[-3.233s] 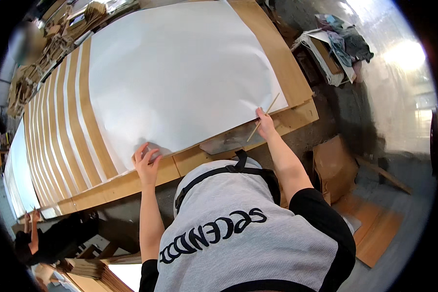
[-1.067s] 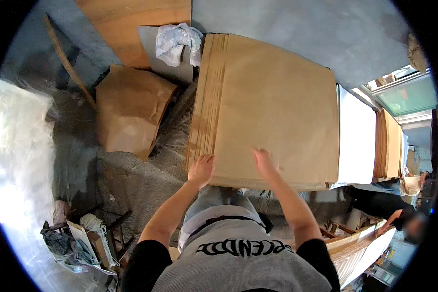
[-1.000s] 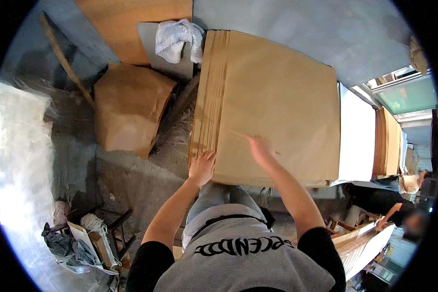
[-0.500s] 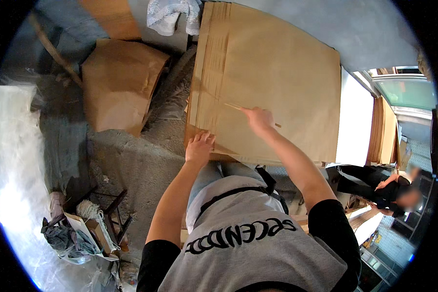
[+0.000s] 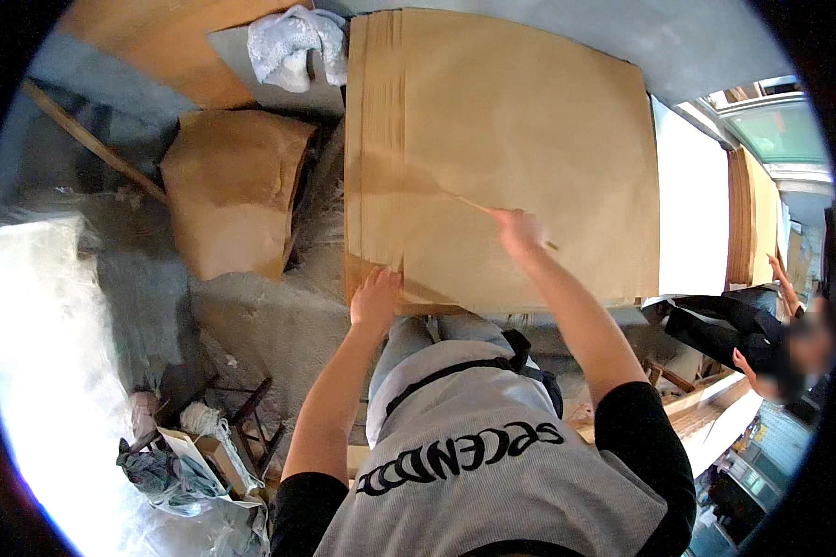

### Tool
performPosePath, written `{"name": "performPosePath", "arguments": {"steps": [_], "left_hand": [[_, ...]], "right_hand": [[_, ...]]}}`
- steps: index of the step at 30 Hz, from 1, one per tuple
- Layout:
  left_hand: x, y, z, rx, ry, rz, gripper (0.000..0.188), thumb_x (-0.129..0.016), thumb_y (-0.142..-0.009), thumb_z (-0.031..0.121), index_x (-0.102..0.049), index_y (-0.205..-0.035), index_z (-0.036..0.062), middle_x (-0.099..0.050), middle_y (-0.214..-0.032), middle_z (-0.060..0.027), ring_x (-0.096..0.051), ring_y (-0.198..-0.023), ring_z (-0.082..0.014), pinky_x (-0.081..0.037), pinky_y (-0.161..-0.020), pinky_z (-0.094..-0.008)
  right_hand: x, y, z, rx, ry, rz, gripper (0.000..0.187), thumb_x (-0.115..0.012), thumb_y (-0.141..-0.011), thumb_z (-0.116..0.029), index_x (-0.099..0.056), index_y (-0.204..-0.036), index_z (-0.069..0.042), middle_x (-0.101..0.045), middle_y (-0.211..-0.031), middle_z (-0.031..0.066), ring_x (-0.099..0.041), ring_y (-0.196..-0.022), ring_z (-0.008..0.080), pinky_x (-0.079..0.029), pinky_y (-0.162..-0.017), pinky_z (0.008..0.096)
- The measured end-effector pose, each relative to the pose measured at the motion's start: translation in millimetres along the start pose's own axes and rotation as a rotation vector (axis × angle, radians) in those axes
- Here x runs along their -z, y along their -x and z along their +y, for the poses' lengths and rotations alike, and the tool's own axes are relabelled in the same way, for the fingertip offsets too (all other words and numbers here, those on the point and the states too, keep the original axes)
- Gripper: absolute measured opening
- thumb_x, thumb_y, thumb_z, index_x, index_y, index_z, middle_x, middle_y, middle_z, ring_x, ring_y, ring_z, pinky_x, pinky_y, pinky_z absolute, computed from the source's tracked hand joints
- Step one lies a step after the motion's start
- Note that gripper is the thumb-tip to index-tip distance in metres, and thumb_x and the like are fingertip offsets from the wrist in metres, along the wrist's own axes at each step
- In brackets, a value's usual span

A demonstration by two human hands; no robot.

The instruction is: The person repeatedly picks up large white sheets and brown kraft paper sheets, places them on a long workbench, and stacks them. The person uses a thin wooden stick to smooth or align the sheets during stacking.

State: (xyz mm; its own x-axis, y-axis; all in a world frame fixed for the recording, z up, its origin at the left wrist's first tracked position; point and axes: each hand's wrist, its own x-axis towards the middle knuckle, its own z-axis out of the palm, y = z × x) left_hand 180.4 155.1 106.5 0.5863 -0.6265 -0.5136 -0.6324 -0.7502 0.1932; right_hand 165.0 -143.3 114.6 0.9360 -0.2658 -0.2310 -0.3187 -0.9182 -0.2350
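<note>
A tall stack of large brown paper sheets [image 5: 529, 130] lies in front of me, its left edges fanned into narrow steps. My right hand [image 5: 520, 232] is over the middle of the stack, closed around a thin light-coloured stick [image 5: 469, 201]. The tip of the stick points left toward the fanned edges, and its other end shows past the hand. At the near left corner, my left hand [image 5: 376, 295] rests with its fingers laid on the sheets' edge. What its fingertips touch is partly hidden.
More brown sheets [image 5: 237, 186] lie lower at the left. White sheets [image 5: 692, 204] and another brown stack [image 5: 741, 213] stand at the right, with a person in dark clothes [image 5: 729, 325] nearby. A white cloth [image 5: 293, 51] hangs behind; a box [image 5: 209, 459] sits lower left.
My right hand and the stick have moved right across the top sheet, away from the fanned edges. My left hand stays at the near corner. The whole view has shifted slightly.
</note>
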Motion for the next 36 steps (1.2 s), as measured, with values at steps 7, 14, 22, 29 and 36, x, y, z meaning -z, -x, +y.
{"name": "performPosePath", "arguments": {"steps": [7, 14, 22, 29, 36], "left_hand": [[-9.9, -7.1, 2.4, 0.002, -0.063, -0.015, 0.036, -0.044, -0.081, 0.014, -0.042, -0.117, 0.0104, -0.039, -0.123, -0.004, -0.034, -0.119, -0.022, -0.043, -0.086, -0.0341], [-13.7, -10.1, 5.8, 0.007, -0.146, 0.054, 0.036, -0.046, -0.079, 0.015, -0.044, -0.114, 0.007, -0.042, -0.117, -0.0084, -0.036, -0.116, -0.026, -0.048, -0.078, -0.0304], [-13.8, -13.3, 3.4, -0.07, -0.173, 0.005, 0.039, -0.049, -0.076, 0.014, -0.044, -0.114, 0.0071, -0.041, -0.117, -0.0103, -0.037, -0.115, -0.0291, -0.05, -0.074, -0.0322], [-25.3, -20.0, 0.2, -0.089, -0.19, -0.043, 0.045, -0.051, -0.076, 0.012, -0.039, -0.118, 0.0076, -0.04, -0.115, -0.0093, -0.036, -0.117, -0.0281, -0.051, -0.073, -0.0317], [-12.4, -9.1, 0.6, -0.117, -0.21, -0.015, 0.047, -0.053, -0.074, 0.01, -0.039, -0.119, 0.009, -0.039, -0.117, -0.0089, -0.035, -0.117, -0.0272, -0.05, -0.076, -0.031]], "right_hand": [[14.7, -8.2, -18.3, -0.091, 0.25, -0.204, 0.026, -0.04, -0.084, -0.018, -0.059, -0.101, -0.02, -0.06, -0.083, 0.0136, -0.06, -0.077, 0.028, -0.048, -0.06, 0.0418], [36.0, -13.2, 56.7, -0.288, 0.034, -0.161, 0.026, -0.04, -0.085, -0.021, -0.057, -0.105, -0.022, -0.058, -0.093, 0.013, -0.06, -0.078, 0.0295, -0.049, -0.062, 0.0435], [31.2, -29.4, 43.6, -0.274, 0.015, -0.122, 0.027, -0.039, -0.085, -0.018, -0.055, -0.107, -0.015, -0.058, -0.089, 0.0165, -0.058, -0.083, 0.0291, -0.047, -0.068, 0.04], [25.9, -28.3, 28.8, -0.231, 0.113, -0.258, 0.038, -0.034, -0.088, -0.031, -0.055, -0.102, -0.003, -0.058, -0.094, 0.0189, -0.056, -0.089, 0.0327, -0.044, -0.074, 0.0448], [38.3, -33.9, 84.3, -0.325, 0.059, -0.136, 0.03, -0.041, -0.084, -0.015, -0.051, -0.111, -0.022, -0.059, -0.086, 0.0144, -0.058, -0.084, 0.0298, -0.048, -0.065, 0.0412]]}}
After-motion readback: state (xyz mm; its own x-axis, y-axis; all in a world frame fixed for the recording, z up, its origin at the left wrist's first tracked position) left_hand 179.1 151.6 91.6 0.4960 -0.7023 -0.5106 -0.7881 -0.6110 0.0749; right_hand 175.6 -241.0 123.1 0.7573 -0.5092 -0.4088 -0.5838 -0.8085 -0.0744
